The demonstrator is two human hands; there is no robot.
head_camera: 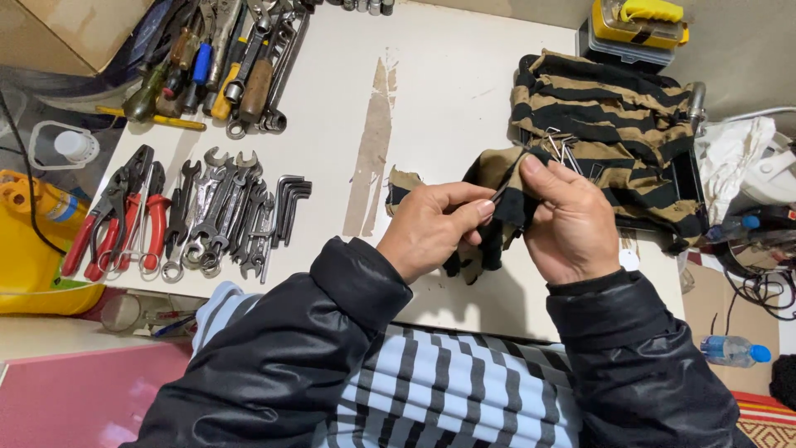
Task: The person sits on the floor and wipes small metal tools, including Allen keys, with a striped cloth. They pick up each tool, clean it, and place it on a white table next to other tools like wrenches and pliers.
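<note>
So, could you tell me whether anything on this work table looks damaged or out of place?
Yes: a long brown strip runs down the white table, where the surface layer seems torn away. The tools look orderly.

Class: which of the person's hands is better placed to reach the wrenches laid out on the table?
Probably the left hand: the wrenches lie on its side, while the right hand grips the striped cloth.

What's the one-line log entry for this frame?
left hand: pinching thin metal tool | right hand: gripping striped cloth around tool | wrenches, pliers: laid out on white table, untouched
</note>
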